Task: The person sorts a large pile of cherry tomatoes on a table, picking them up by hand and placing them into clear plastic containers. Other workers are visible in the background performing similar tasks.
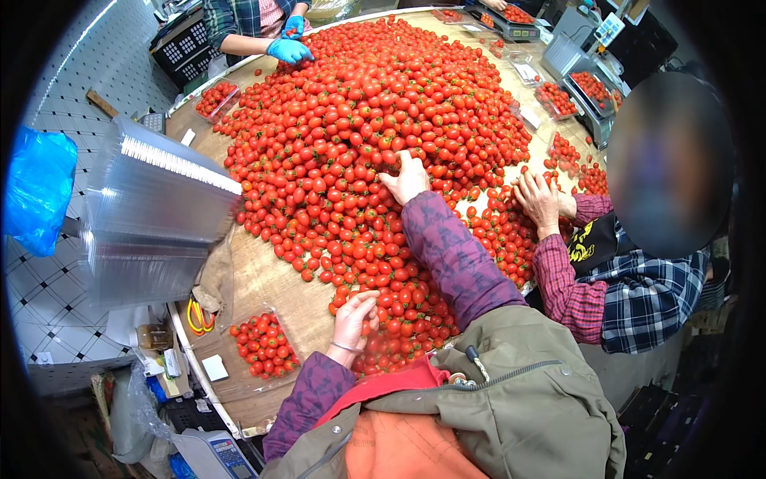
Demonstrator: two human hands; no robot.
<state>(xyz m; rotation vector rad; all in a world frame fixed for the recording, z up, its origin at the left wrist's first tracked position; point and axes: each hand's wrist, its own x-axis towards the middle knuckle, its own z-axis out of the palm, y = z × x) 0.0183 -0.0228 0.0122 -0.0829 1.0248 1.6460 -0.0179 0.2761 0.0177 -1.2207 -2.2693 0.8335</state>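
A large heap of cherry tomatoes (359, 120) covers much of a wooden table (257, 257). My right hand (408, 178) reaches into the middle of the heap, thumb and fingers around tomatoes; whether it grips one is hidden. Nearer my body, my left hand (357, 323) is curled at the heap's lower left edge, with a cherry tomato (366, 327) held in its fingers. To the left of that hand lies a clear plastic punnet (287, 326) filled with tomatoes.
A tall stack of nested clear plastic containers (161, 209) leans over the table's left side. Yellow-handled scissors (199, 317) and a white card (215, 367) lie near the edge. A co-worker's hands (538, 197) are at the right; gloved hands (290, 50) work beyond. Scales (517, 31) stand at the far right.
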